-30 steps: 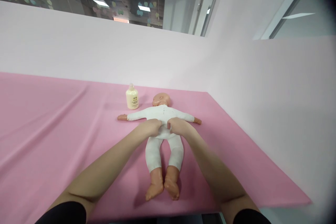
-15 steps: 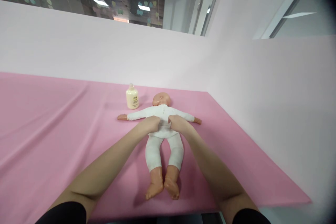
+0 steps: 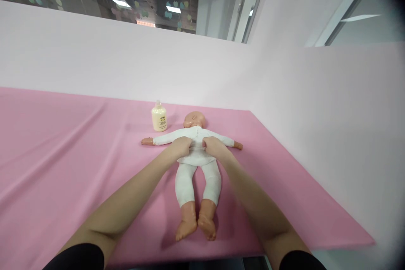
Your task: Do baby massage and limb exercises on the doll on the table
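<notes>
I see the cream-coloured bottle (image 3: pixel 159 119) upright on the pink tabletop (image 3: pixel 79 160), beyond the doll's outstretched arm. Next, my left hand (image 3: pixel 181 147) rests curled on the white-clad doll (image 3: pixel 198 157), which lies face-up, feet nearest me. My right hand (image 3: pixel 214 147) curls opposite, at its belly. I can't tell whether either grip pinches cloth.

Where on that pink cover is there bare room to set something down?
Widest: the pink cover left of the bottle and left forearm. Another: between the right forearm and the cover's right edge. Crowded: the doll's torso, under left hand and right hand.
</notes>
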